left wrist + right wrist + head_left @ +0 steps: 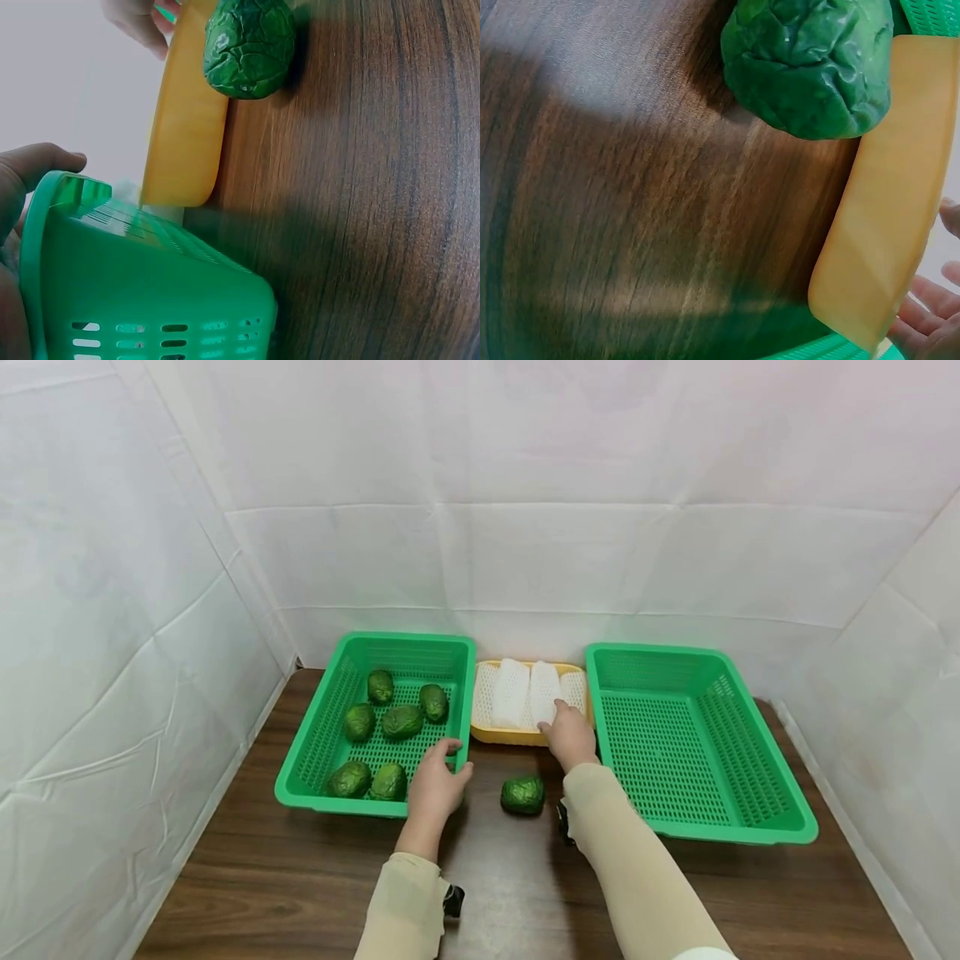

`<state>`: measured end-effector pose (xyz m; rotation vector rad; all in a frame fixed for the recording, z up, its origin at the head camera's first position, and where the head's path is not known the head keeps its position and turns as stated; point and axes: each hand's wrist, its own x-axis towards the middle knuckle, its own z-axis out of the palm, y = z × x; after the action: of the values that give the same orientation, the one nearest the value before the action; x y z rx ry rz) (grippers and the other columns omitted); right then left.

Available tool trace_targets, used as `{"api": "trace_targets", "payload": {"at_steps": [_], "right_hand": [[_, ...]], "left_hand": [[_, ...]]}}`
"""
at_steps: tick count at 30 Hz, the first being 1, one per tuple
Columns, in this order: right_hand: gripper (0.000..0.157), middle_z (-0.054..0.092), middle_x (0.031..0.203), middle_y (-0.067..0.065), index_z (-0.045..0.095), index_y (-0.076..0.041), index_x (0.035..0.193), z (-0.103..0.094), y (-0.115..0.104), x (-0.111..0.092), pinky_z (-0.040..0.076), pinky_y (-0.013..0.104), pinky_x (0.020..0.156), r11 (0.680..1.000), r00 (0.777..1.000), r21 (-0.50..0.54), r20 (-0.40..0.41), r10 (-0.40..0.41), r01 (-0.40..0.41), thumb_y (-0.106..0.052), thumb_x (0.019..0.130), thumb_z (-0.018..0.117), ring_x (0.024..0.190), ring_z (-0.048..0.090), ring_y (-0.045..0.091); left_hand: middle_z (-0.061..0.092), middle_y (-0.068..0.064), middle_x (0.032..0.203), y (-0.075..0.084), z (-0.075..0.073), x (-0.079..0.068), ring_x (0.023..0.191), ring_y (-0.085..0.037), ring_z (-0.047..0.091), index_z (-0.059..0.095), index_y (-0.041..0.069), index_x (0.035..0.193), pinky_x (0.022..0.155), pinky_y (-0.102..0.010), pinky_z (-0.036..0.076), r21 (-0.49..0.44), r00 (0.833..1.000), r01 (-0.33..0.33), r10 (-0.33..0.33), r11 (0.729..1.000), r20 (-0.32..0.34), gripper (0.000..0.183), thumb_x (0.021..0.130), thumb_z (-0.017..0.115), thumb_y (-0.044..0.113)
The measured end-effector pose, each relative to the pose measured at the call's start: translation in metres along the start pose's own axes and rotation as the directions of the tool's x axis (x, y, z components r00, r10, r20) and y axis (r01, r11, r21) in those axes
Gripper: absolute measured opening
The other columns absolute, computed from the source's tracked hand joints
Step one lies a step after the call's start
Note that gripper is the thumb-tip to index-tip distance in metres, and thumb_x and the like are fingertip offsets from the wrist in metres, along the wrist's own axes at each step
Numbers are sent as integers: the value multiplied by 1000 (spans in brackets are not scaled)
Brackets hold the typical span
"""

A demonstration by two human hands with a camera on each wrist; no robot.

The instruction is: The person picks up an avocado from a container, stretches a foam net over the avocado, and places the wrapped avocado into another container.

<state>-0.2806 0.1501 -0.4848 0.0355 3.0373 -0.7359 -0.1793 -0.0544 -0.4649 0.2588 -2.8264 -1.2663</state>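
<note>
In the head view my left hand [437, 787] is at the right rim of the left green basket [467, 693], thumb and fingers spread apart with nothing between them. That basket holds several wrinkled dark-green cabbage-like vegetables [402, 722]. My right hand [572, 737] reaches over the front of a yellow basket [510, 737], its fingertips at the lower end of a white foam net sleeve [544, 693]. The right wrist view has its fingers [930, 304] spread at the yellow rim. One more green cabbage-like vegetable [522, 795] lies on the table between my forearms.
Another green basket [660, 752] with no vegetables in it stands to the right, beside the yellow one. More white net sleeves [511, 692] lie in the yellow basket. White sheeting [555, 560] surrounds the dark wooden table [495, 893] at the back and sides.
</note>
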Motion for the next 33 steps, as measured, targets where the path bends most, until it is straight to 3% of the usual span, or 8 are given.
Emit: {"api": "trace_targets", "payload": {"at_steps": [6,12,19,24,29,31,33], "right_hand": [[39,59,118,18,53,-3,129,-4,2,-2,49,43,77,994,997,105,-75,33,-25,-10,91,55,100,58,32],[32,61,113,15,58,-5,124,-13,3,-4,47,35,58,962,985,274,-165,54,-7,-8,94,50,78,60,27],[24,63,103,12,66,-6,113,-28,7,-7,48,35,60,928,946,371,-311,95,29,-12,93,53,83,59,25],[23,60,104,8,66,-10,112,-40,10,-14,46,35,57,865,934,501,-319,159,24,-17,94,54,84,57,23],[25,57,107,7,65,-10,115,-45,11,-21,48,34,64,777,949,628,-265,173,34,-20,94,54,93,55,21],[26,57,108,9,64,-7,116,-45,10,-23,50,33,68,720,957,693,-231,175,36,-19,94,55,94,55,21],[26,55,108,10,63,-5,116,-46,9,-26,52,34,72,641,966,768,-183,182,25,-15,94,55,91,55,20]], "left_hand": [[56,-6,113,1,2,-1,96,-24,58,57,17,120,68,-39,49,-4,1000,-8,8,1000,3,36,87,66,27],[56,-6,113,0,5,0,96,-23,58,57,18,120,69,-39,49,-2,1000,-14,14,1000,6,36,87,66,27],[56,-5,114,0,5,1,96,-23,58,57,17,120,70,-39,49,1,1000,-19,19,1000,14,36,87,66,28],[56,-6,113,1,3,1,96,-23,58,57,16,120,67,-38,49,6,1000,-21,21,1000,12,36,87,65,28],[55,-6,115,0,1,2,96,-23,57,56,17,121,64,-38,48,12,1000,-4,4,1000,11,36,88,64,28],[54,-7,116,-1,1,2,97,-25,56,56,17,121,66,-40,48,18,1000,-3,3,1000,7,36,88,64,29],[53,-9,119,-1,0,1,102,-27,54,56,17,122,69,-43,48,20,1000,-6,6,1000,-2,38,88,65,30]]}}
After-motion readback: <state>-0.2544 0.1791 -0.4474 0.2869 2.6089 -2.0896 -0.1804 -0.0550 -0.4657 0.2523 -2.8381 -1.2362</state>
